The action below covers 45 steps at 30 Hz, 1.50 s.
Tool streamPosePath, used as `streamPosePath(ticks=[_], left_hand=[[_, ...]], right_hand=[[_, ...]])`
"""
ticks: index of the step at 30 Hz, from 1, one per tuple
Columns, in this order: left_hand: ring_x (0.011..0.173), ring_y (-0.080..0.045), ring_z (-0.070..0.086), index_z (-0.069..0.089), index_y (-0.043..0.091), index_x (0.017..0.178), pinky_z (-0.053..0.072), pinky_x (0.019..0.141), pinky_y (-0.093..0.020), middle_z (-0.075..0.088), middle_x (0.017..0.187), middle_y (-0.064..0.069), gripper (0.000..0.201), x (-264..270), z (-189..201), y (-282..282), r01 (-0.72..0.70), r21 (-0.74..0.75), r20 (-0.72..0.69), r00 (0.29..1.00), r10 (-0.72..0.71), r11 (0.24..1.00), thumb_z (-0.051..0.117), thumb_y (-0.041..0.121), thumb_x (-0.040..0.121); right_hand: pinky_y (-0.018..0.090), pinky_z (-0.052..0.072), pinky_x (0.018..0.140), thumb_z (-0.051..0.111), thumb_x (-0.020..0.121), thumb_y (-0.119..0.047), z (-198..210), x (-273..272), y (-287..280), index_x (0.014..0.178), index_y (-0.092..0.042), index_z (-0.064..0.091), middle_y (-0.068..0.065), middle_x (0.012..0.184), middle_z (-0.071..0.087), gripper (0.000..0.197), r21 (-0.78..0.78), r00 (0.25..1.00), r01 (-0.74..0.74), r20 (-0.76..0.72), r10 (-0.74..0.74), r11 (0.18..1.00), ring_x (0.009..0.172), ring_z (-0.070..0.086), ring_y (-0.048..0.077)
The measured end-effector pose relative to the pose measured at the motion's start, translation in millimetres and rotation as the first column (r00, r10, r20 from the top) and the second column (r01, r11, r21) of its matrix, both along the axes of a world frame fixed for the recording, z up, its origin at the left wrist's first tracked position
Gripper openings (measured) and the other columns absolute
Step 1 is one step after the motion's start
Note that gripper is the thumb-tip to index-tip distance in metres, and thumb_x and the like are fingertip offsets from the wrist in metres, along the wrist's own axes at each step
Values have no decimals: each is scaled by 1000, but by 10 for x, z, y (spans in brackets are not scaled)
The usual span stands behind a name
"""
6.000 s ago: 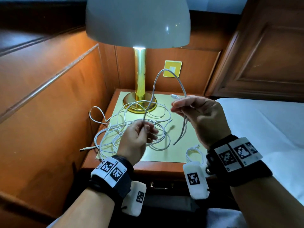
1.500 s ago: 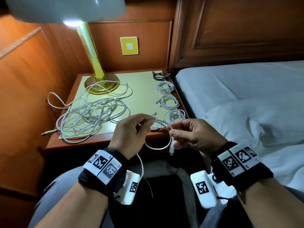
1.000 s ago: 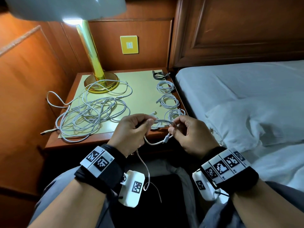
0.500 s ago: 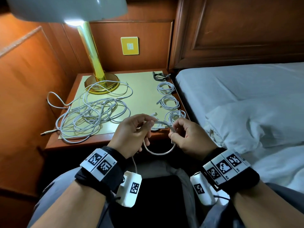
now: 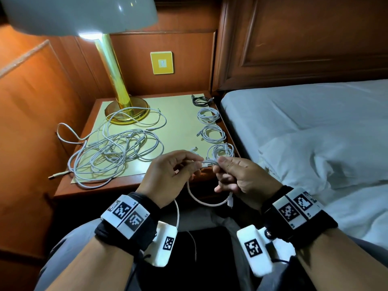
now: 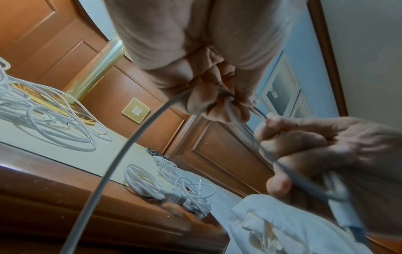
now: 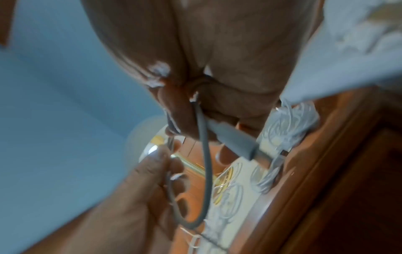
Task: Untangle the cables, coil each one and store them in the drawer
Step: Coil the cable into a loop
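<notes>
- The white cable (image 5: 206, 203) looked light, limp and smooth; likely to spring loose unless pinched where its turns cross, near the plug.
- Left hand (image 5: 168, 177) and right hand (image 5: 241, 179) both pinched it with curled fingers (image 5: 225, 161), a loop hanging between them, in front of the bench (image 5: 180, 122).
- The tangled pile (image 5: 115, 154) lay on the bench's left; four finished coils (image 5: 211, 116) sat along its right edge.

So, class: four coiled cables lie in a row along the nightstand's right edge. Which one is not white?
The dark coil, farthest back in the row by the headboard. The three coils nearer the hands are all white.
</notes>
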<state>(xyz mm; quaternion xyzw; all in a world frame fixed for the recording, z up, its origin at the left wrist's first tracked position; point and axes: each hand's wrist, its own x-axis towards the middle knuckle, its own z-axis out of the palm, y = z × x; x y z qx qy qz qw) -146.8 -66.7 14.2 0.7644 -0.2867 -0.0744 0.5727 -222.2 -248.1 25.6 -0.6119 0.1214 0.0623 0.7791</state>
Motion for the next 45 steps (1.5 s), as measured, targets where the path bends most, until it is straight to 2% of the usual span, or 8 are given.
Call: streamPosePath(ticks=[2, 5, 9, 15, 25, 31, 39, 45], left_hand=[[68, -14, 65, 74, 30, 99, 45, 61, -13, 75, 81, 3, 21, 16, 8, 9, 0, -3, 7, 1000, 0, 1000, 66, 11, 95], [62, -15, 62, 72, 35, 100, 45, 56, -17, 75, 82, 5, 28, 71, 32, 91, -16, 49, -3, 1000, 16, 999, 62, 9, 97], [82, -9, 65, 73, 37, 113, 56, 76, -31, 71, 91, 11, 33, 212, -15, 273, -160, 182, 231, 966, 116, 970, 62, 10, 96], [80, 0, 53, 76, 22, 113, 38, 71, -6, 54, 86, 4, 42, 196, -69, 264, -169, 241, 411, 910, 57, 956, 60, -9, 91], [82, 15, 57, 76, 31, 99, 37, 74, -2, 65, 87, 26, 18, -95, 7, 59, 79, 403, 245, 951, -190, 912, 72, 16, 90], [73, 1, 62, 76, 28, 92, 41, 67, -7, 70, 80, 18, 21, -217, 69, 4, 220, 340, 148, 948, -283, 914, 73, 8, 86], [66, -21, 63, 65, 21, 85, 53, 65, -40, 69, 77, 0, 11, -276, 42, -39, 260, 45, 108, 959, -264, 965, 77, 21, 84], [65, -11, 61, 62, 21, 82, 50, 66, -27, 65, 74, 8, 19, -214, 49, -27, 145, -44, 199, 971, -134, 988, 81, 24, 82]], right_hand=[[28, 50, 52, 43, 103, -26, 71, -8, -32, 84, -8, 52, -4, 55, 34, 28, 257, 997, 75, -1, -77, 964, 37, 31, 7], [19, 31, 34, 44, 99, -33, 180, -33, -183, 84, -15, 49, -8, 55, 31, 24, 430, 993, 101, 9, -116, 897, 33, 26, 3], [17, 15, 33, 39, 102, -39, 278, -101, -393, 81, -20, 48, -9, 51, 23, 30, 497, 989, 110, 35, -147, 861, 36, 12, 4], [20, 13, 33, 39, 100, -47, 347, -171, -450, 76, -22, 46, -8, 49, 20, 35, 491, 988, 92, 61, -139, 866, 39, 6, 8], [26, 25, 42, 43, 100, -39, 176, -133, -268, 80, -14, 45, 3, 60, 37, 32, 102, 955, 183, 220, -201, 978, 43, 32, 13], [32, 41, 45, 50, 99, -27, 33, -112, -132, 81, -5, 56, 9, 67, 54, 29, -262, 932, 252, 325, -161, 932, 55, 49, 20], [35, 54, 58, 44, 105, -24, -82, -46, -11, 84, -3, 54, 16, 72, 66, 32, -189, 959, 247, 187, -212, 950, 58, 63, 24], [30, 42, 47, 38, 106, -27, -17, -74, 56, 88, -6, 42, 14, 56, 59, 29, -162, 981, 156, 139, -134, 974, 49, 51, 28]])
